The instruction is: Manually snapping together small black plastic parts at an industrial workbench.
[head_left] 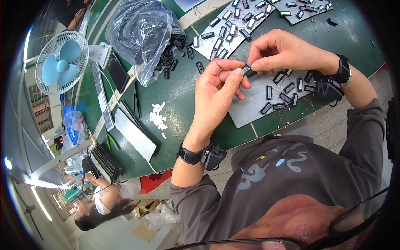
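Over the green workbench (183, 143), a small black rectangular part (248, 71) sits between my two hands. My left hand (221, 85) pinches it between thumb and fingertips. From the other side, my right hand (283, 52) has its thumb and curled fingers closed at the part's upper end; the fingertips partly hide it. Beneath them lies a light grey board (241, 118) with several black-framed rectangular pieces (288, 87) trailing thin red wires. More such pieces cover another board (204, 46) farther back. Loose black housings (175, 54) spill from a clear plastic bag (141, 37).
Small white bits (157, 116) are heaped left of my left hand. Beyond them are tweezers (135, 100), a metal sheet (133, 131), a green-handled tool (112, 141), a phone (118, 73) and a fan (62, 66). Another person (106, 196) sits at lower left.
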`<state>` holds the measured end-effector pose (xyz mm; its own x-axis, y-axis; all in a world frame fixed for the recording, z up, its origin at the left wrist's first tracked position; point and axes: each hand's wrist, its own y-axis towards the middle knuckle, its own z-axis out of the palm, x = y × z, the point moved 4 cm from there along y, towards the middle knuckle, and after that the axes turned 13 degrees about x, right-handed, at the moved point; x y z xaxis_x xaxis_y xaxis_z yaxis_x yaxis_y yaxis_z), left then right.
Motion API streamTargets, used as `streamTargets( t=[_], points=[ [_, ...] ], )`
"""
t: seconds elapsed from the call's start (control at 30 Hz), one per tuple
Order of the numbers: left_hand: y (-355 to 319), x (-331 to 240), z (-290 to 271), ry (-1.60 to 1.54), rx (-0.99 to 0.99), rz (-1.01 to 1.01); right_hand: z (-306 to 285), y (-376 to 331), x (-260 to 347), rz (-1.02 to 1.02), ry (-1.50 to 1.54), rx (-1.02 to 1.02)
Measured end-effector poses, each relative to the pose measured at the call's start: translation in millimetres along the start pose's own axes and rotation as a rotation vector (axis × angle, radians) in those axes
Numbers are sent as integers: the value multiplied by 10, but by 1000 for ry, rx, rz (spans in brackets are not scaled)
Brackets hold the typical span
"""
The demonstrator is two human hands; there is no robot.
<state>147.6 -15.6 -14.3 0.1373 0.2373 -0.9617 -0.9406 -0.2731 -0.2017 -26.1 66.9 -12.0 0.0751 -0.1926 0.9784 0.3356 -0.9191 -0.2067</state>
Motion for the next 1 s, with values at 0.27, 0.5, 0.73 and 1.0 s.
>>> streamTargets(
  t=[0.27,0.5,0.73,1.0],
  points=[
    [-15,-28,58,94,13,67,-8,-13,-9,6,42,31],
    [16,15,36,-16,65,53,11,-28,86,29,43,68],
    [-139,-331,-364,247,-205,207,-20,-21,54,16,162,26],
    [-186,-299,-640,1171,-547,-82,-222,-25,14,-50,302,-127]
  ],
)
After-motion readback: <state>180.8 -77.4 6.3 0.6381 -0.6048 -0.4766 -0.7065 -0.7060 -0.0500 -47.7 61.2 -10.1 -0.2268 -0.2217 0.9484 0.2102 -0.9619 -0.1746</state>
